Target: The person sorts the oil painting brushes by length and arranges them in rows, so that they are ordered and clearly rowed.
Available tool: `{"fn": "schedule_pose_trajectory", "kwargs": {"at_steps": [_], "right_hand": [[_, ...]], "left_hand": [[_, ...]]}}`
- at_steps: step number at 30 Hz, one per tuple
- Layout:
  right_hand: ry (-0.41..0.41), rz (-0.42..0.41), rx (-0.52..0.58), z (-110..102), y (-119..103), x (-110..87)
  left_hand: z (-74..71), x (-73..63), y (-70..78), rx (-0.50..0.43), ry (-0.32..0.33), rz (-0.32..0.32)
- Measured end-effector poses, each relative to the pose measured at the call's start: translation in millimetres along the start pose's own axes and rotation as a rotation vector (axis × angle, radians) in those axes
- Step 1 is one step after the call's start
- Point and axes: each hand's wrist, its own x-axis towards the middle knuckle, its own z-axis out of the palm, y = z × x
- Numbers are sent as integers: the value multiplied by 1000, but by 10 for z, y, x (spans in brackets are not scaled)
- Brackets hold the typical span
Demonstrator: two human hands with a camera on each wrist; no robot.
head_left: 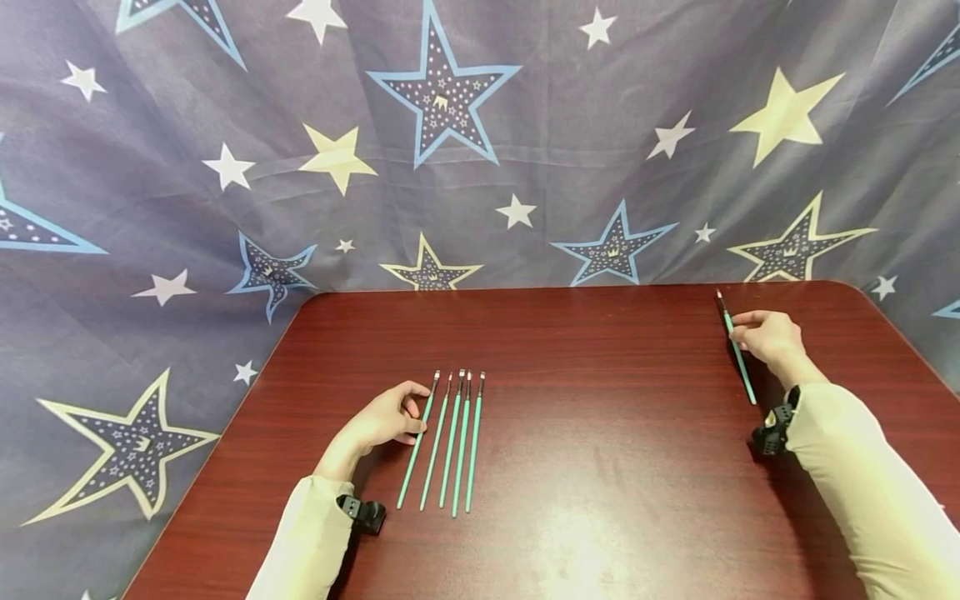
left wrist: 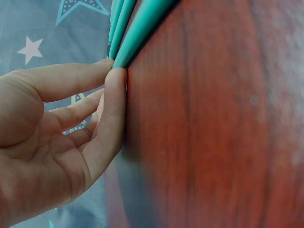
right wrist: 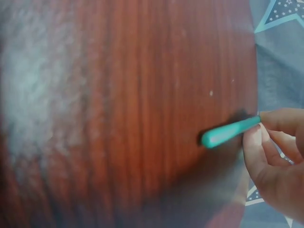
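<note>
Several thin paintbrushes with teal handles lie side by side on the table, bristles toward the far edge. At the leftmost paintbrush [head_left: 414,458], my left hand [head_left: 386,417] has thumb and finger on the handle. The left wrist view shows these fingertips pinching the teal handle [left wrist: 142,26], with other handles just beyond. Far to the right, my right hand [head_left: 768,337] pinches a separate paintbrush [head_left: 741,367] between thumb and fingers, its bristles pointing to the back edge. In the right wrist view the rounded handle end [right wrist: 213,137] sticks out from the fingertips, close over the table.
The reddish-brown wooden table [head_left: 600,375] has rounded far corners and a glossy patch near the front. A grey star-patterned cloth [head_left: 525,183] hangs right behind it and along its left side. Each wrist carries a small black camera [head_left: 367,515].
</note>
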Motion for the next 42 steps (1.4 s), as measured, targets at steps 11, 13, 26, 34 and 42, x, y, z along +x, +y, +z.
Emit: {"fn": "schedule_pose_trajectory", "kwargs": {"at_steps": [11,13,26,34,42], "right_hand": [[30,-6,-48,16,25,21],[35,-1,-57,22,24,21],[33,15,-64,68,-16,-7],[45,0,-67,79,-28,-19],[49,-10,-74,73,-18,-49]], "left_hand": [[-12,1,1,6,-3,0],[-11,0,5,7,-2,1],[-9,4,-2,10,7,2],[-10,-1,-5,6,9,0],[-11,25,-30,11,-2,-1]]}}
